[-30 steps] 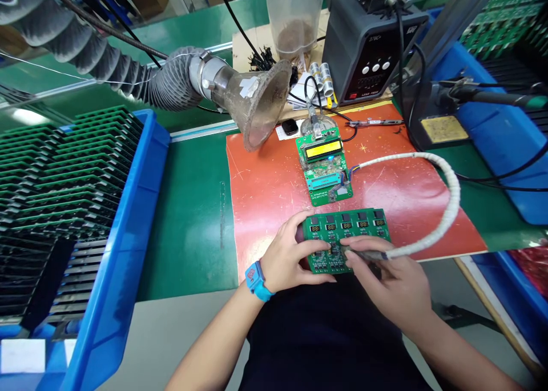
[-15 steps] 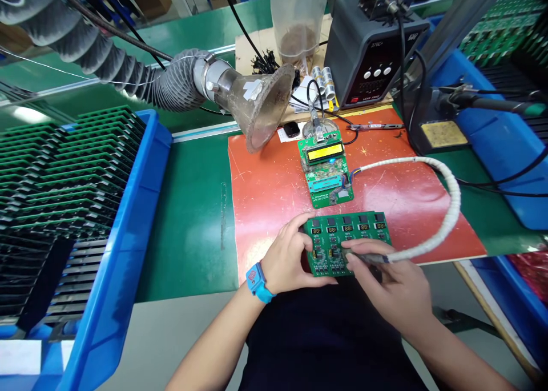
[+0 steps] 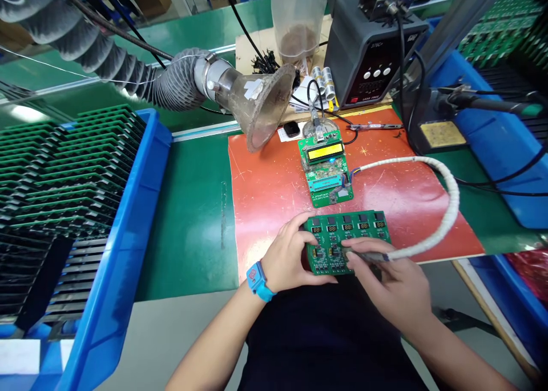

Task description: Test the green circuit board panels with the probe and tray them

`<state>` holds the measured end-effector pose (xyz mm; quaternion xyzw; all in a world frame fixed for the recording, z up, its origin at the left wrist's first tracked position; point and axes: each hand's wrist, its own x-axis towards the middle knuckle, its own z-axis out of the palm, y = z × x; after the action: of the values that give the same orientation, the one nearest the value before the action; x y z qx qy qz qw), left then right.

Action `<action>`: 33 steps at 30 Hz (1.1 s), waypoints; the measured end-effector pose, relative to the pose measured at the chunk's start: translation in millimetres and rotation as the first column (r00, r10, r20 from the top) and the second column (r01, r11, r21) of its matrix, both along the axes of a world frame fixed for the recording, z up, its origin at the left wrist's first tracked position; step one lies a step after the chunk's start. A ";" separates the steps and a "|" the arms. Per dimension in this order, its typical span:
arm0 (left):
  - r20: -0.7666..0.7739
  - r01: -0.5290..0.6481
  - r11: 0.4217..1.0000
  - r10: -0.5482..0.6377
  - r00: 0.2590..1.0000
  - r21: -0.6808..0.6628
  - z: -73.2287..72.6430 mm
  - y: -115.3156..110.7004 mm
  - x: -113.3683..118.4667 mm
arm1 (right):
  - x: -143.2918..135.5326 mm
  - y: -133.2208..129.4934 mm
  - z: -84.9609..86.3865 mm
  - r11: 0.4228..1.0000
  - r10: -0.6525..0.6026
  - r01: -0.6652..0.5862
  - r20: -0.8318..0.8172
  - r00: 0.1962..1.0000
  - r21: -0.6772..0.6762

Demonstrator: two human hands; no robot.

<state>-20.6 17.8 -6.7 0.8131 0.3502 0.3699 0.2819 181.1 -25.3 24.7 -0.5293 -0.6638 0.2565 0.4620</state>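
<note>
A green circuit board panel (image 3: 334, 237) with small digit displays lies at the front edge of the red mat (image 3: 274, 197). My left hand (image 3: 293, 254), with a blue watch on its wrist, grips the panel's left end. In my right hand (image 3: 391, 277) is a probe (image 3: 370, 257), pressed between thumb and fingers over the middle of the panel; its tip is hidden. A white wrapped cable (image 3: 451, 208) runs from the probe to a green programmer board (image 3: 326, 168) with a lit yellow screen, just beyond the panel.
Blue bins (image 3: 148, 151) of upright boards stand at left and right. A fume funnel (image 3: 263, 108) hangs over the mat's back left. Behind are a black soldering station (image 3: 372, 54) and a plastic container (image 3: 297, 25). Tweezers (image 3: 377, 127) lie at the mat's back right.
My left index fingertip has shifted slightly right over the panel. The white cable has moved very slightly; otherwise both hands hold the same places.
</note>
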 end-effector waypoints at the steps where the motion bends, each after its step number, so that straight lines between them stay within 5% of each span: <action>1: 0.008 0.002 1.000 -0.002 1.000 0.004 -0.8 0.1 0.0 | 0.5 -0.5 -0.8 1.000 0.000 0.000 -0.004 1.000 -0.010; 21: -0.092 0.015 1.000 -0.016 0.996 -0.015 -2.1 0.5 -1.7 | 0.8 -10.9 3.9 0.989 -0.021 0.008 -0.085 0.996 -0.149; 33: -0.090 0.007 1.000 -0.007 0.996 0.006 -3.7 -0.8 -0.9 | -20.0 -5.6 -0.7 0.997 0.036 -0.040 -0.052 0.998 -0.065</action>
<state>-21.6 17.0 -10.4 0.8310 0.3585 0.3331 0.2646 161.1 -30.9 24.0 -0.5249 -0.6529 0.3004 0.4559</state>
